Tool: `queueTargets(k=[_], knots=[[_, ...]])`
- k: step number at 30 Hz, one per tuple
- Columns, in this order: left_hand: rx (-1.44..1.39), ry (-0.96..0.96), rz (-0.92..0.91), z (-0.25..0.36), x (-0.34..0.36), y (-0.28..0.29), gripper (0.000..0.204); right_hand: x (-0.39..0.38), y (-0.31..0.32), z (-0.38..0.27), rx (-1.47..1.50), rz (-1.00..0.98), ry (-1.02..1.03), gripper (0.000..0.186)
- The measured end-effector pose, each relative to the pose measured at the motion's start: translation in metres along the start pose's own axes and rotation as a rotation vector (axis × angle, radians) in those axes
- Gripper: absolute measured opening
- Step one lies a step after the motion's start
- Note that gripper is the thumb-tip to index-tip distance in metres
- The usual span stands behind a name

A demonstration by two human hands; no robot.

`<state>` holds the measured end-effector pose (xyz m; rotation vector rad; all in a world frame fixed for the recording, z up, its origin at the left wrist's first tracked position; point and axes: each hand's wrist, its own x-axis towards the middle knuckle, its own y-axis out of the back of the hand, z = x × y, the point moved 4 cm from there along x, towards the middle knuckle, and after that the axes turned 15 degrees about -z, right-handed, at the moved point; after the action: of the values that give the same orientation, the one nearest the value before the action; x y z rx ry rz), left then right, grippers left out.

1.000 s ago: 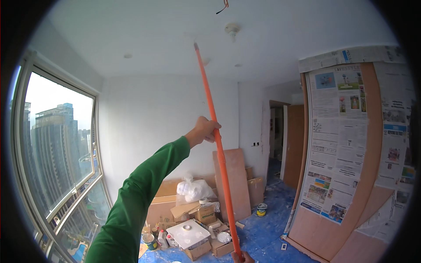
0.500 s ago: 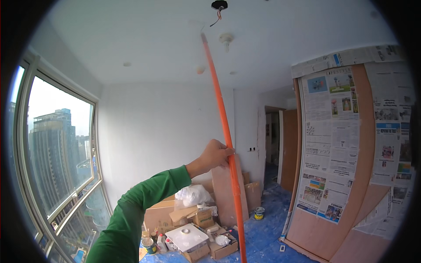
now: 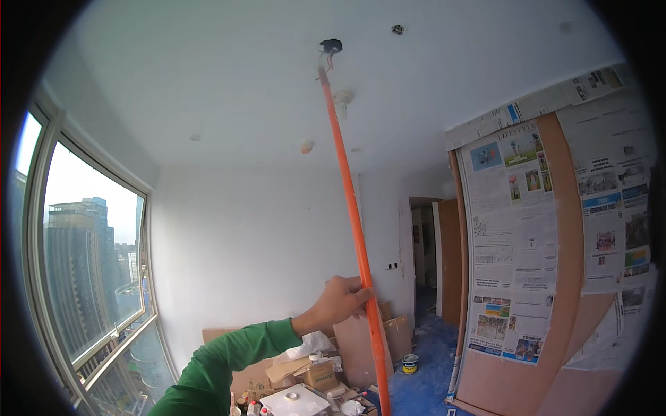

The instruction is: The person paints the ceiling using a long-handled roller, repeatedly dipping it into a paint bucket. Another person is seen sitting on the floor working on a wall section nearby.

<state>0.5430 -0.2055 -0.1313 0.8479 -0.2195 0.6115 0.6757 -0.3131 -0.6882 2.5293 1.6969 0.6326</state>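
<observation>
My left hand (image 3: 340, 303), in a green sleeve, is closed round a long orange pole (image 3: 352, 208). The pole leans slightly left as it rises toward the ceiling (image 3: 236, 90). Its thin, dark upper end appears just below a dark ceiling hole (image 3: 331, 46) with loose wires hanging from it. What is fixed on that tip, if anything, is too blurred to make out. The pole's lower end runs out of the picture at the bottom. My right hand is out of sight.
Large windows (image 3: 94, 256) line the left. Cardboard boxes (image 3: 322, 376), boards and containers lie piled low ahead. A paint can (image 3: 410, 364) stands on the blue-covered floor (image 3: 430, 353). At right is a cabinet (image 3: 513, 270) papered with newspaper. A doorway (image 3: 424, 256) lies beyond. Ceiling fittings (image 3: 343, 100) protrude overhead.
The view has tilted upward, so the room and my left hand sit lower in the picture. The pole's tip now appears nearer the ceiling hole. My left hand still grips the pole.
</observation>
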Motion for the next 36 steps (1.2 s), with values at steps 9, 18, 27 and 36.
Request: queueTargets(k=[9,18,27,36], knots=[[-0.044,0.076,0.026,-0.039,0.018,0.040,0.030,0.026,-0.015,-0.009,-0.054,-0.030,-0.013,0.043],[0.007,0.125,0.081,-0.057,0.031,0.060,0.027,0.045,-0.014,-0.016,-0.123,0.084,0.015,0.038],[0.058,0.067,0.131,-0.053,0.030,0.070,0.030,0.050,-0.025,-0.019,-0.059,0.094,0.129,0.037],[0.159,0.046,0.083,-0.022,0.007,0.021,0.032,0.031,-0.021,-0.016,0.094,-0.001,-0.018,0.031]])
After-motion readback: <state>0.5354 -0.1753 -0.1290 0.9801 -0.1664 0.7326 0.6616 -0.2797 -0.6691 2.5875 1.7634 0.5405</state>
